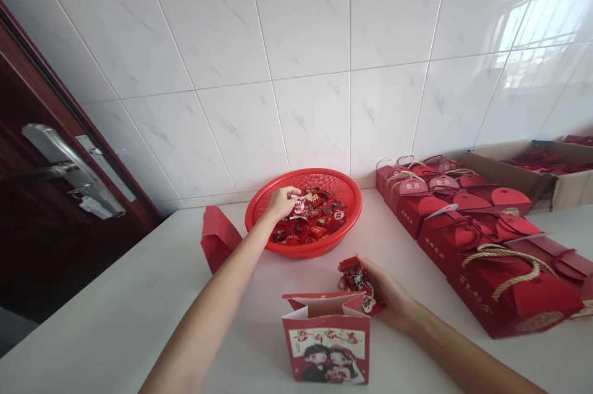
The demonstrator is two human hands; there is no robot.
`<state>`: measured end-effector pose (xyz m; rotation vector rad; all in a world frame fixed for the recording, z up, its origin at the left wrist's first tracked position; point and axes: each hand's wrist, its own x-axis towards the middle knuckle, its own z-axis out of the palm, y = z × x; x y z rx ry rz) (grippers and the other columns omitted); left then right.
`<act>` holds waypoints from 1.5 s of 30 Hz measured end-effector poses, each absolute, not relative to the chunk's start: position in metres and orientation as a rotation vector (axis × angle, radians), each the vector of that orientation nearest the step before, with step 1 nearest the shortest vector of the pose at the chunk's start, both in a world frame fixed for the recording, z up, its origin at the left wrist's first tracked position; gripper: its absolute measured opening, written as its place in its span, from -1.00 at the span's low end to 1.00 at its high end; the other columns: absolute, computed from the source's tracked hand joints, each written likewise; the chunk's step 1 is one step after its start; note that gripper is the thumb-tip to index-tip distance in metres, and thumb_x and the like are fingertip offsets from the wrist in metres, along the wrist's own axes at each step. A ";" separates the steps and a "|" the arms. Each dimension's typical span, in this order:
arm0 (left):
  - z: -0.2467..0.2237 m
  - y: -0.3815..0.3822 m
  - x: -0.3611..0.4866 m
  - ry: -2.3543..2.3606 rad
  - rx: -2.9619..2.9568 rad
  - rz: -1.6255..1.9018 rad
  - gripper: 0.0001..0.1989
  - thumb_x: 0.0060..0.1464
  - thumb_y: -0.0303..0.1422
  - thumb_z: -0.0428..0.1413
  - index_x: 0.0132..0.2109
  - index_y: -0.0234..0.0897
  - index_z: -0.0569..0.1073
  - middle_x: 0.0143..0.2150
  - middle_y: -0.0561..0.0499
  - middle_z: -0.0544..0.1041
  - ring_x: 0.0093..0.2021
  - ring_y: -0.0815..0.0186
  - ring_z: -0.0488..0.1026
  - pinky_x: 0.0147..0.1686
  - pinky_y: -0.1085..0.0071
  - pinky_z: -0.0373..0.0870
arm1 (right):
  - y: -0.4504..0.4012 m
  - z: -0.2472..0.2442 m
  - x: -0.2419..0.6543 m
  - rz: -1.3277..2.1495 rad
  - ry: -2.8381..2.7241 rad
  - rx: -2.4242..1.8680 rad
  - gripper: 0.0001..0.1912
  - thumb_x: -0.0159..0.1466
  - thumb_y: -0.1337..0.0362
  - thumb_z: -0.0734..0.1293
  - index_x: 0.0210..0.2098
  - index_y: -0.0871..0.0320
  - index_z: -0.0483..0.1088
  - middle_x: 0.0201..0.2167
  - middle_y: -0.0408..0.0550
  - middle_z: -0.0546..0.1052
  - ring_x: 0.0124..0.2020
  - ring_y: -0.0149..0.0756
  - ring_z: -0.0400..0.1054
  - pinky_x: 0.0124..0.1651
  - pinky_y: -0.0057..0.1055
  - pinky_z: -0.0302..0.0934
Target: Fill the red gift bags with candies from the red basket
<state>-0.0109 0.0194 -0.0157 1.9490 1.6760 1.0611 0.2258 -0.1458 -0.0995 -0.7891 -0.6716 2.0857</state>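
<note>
My left hand (283,203) reaches over the rim of a red plastic basket (296,250) and pinches a white-and-red wrapped candy (300,206). Many more wrapped candies (317,230), mostly red, fill the basket below it. Lower on the right, my right hand (384,289) is closed around several wrapped candies (356,280) in red and dark wrappers. Just left of that hand a red paper gift box (327,344) stands upright with its top open. Its front carries a cartoon couple and Chinese lettering. The inside of the box is mostly hidden.
Another red paper box (217,236) stands left of the basket. Rows of closed red gift boxes with rope handles (463,227) line the right side. Behind them is a cardboard carton (574,187) of red items. A tiled wall (310,122) backs the white table (152,283); a door (69,153) is at left.
</note>
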 end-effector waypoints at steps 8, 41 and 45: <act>-0.014 0.019 -0.008 1.489 1.896 1.190 -0.80 -0.13 -0.57 0.13 -0.34 -0.25 0.57 -0.18 -0.04 0.66 -0.13 0.19 0.57 0.03 0.21 0.47 | -0.146 -0.099 0.226 2.097 -0.657 -0.786 -0.57 0.28 -0.07 0.33 -0.22 0.23 0.47 -0.41 -0.01 0.59 -0.44 -0.38 0.45 -0.33 -0.47 0.26; -0.004 -0.052 -0.020 1.316 1.882 1.310 -0.69 -0.06 -0.15 0.23 -0.21 -0.25 0.59 -0.12 -0.09 0.64 -0.10 0.11 0.55 -0.05 0.22 0.50 | -0.152 -0.096 0.229 1.941 -0.724 -0.884 -0.58 0.33 -0.04 0.30 -0.27 0.24 0.48 -0.43 -0.02 0.56 -0.47 -0.35 0.45 -0.39 -0.45 0.32; -0.002 -0.044 -0.027 1.596 2.088 1.260 -0.83 0.01 -0.39 0.12 -0.26 -0.20 0.59 -0.13 -0.06 0.63 -0.08 0.12 0.54 0.03 0.22 0.45 | -0.154 -0.095 0.228 1.945 -0.738 -0.883 -0.57 0.30 -0.07 0.32 -0.24 0.23 0.47 -0.40 -0.02 0.57 -0.48 -0.36 0.44 -0.41 -0.46 0.28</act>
